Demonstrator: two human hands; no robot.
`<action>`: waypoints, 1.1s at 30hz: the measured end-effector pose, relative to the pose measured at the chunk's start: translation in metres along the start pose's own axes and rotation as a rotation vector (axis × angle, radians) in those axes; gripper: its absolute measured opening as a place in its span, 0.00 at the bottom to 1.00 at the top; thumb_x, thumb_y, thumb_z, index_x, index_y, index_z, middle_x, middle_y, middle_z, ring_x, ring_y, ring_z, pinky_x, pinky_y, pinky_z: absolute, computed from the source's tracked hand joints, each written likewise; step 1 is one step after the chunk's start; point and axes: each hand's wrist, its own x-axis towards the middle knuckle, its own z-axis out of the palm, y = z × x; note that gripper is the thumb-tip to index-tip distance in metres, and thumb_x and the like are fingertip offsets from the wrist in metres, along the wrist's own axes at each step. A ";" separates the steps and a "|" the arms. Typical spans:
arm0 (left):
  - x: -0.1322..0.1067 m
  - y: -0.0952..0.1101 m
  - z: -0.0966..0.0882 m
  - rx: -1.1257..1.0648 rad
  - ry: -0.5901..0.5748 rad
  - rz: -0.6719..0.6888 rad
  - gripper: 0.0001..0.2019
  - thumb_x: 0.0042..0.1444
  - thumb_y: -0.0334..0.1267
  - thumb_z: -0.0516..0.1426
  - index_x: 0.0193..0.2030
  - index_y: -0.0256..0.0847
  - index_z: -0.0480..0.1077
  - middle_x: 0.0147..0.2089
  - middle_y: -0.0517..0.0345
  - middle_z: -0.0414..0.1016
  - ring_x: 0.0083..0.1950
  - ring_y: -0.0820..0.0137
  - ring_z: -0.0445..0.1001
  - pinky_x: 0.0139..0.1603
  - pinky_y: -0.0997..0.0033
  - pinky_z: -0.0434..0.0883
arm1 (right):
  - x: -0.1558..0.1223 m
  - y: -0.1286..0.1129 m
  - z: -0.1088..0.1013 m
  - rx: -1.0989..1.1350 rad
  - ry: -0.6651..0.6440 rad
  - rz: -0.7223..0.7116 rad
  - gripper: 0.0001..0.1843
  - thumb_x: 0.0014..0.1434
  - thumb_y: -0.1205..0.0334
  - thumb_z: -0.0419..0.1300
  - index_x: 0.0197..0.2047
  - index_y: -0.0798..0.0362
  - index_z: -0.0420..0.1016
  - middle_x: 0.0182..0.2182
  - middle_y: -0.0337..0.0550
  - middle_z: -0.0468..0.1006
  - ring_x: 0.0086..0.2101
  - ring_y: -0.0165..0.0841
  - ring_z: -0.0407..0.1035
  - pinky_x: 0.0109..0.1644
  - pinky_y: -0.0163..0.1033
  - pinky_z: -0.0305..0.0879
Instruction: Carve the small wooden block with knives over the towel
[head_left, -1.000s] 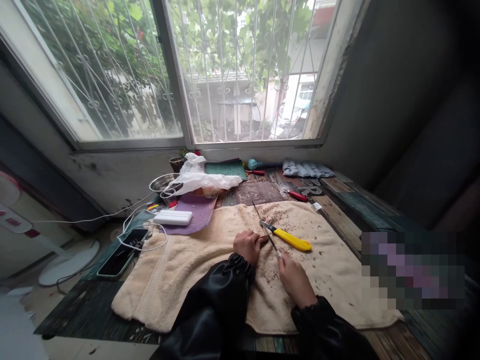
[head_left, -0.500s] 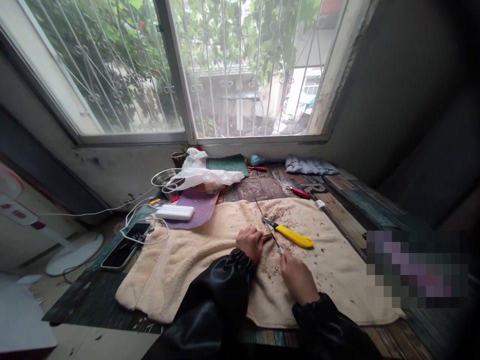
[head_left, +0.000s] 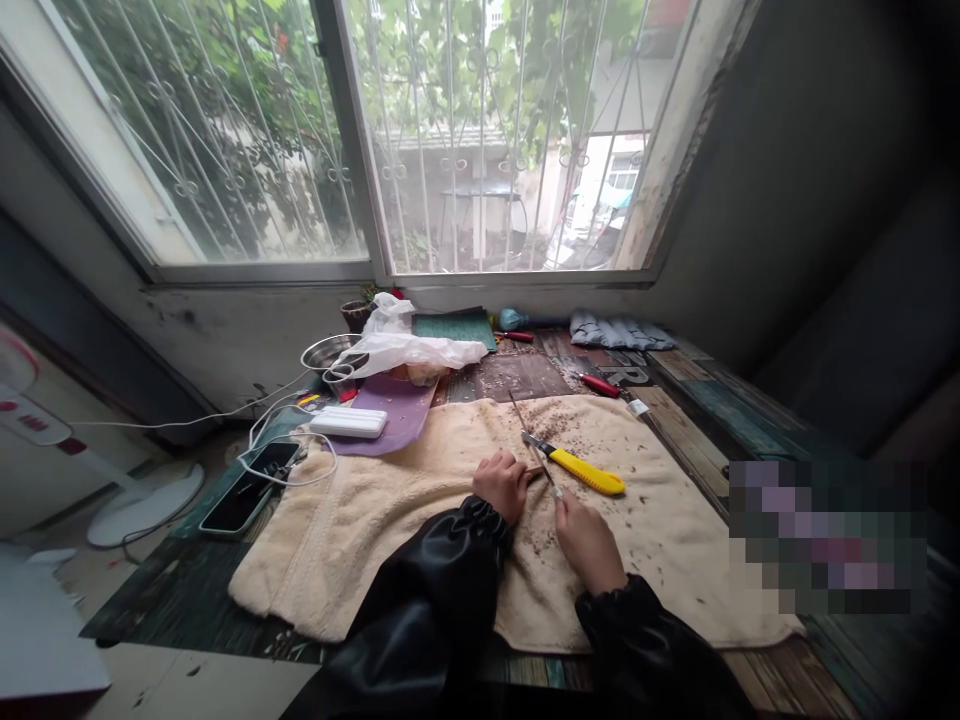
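My right hand [head_left: 589,540] is closed round the pale handle end of a thin file [head_left: 545,471], a long dark strip pointing away and to the left. My left hand [head_left: 501,487] is closed on a small brown piece of wood [head_left: 534,474], pressed down on the cream towel [head_left: 390,520]. The file lies across the wood's end; much of the wood is hidden by my fingers. Just beyond my right hand rests a yellow utility knife [head_left: 589,472] with its blade out. Brown shavings are scattered over the towel around both hands.
At the left are a phone [head_left: 251,490], a white power bank [head_left: 349,422] with cables and a purple sheet [head_left: 409,415]. Behind sit a plastic bag [head_left: 420,350], a metal bowl [head_left: 330,352], a green mat [head_left: 456,330] and a red-handled tool [head_left: 600,385]. A window stands beyond.
My right hand has shifted slightly left and away from me, and the file has slid forward a little across the wood. My left hand stays in place.
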 end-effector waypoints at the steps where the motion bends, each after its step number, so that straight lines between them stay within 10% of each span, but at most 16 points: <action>1: 0.000 0.000 0.000 0.000 0.002 -0.004 0.11 0.54 0.43 0.47 0.30 0.45 0.69 0.32 0.59 0.68 0.36 0.72 0.62 0.36 0.70 0.56 | 0.003 -0.002 0.000 0.001 0.005 0.003 0.18 0.57 0.59 0.37 0.39 0.52 0.64 0.28 0.46 0.73 0.30 0.33 0.68 0.29 0.33 0.53; 33: 0.007 -0.006 0.004 0.003 -0.006 -0.018 0.11 0.52 0.43 0.48 0.30 0.45 0.69 0.31 0.59 0.67 0.35 0.72 0.63 0.35 0.71 0.55 | 0.001 0.013 -0.002 0.053 -0.007 -0.056 0.18 0.56 0.58 0.38 0.40 0.52 0.66 0.28 0.46 0.73 0.30 0.31 0.66 0.31 0.32 0.51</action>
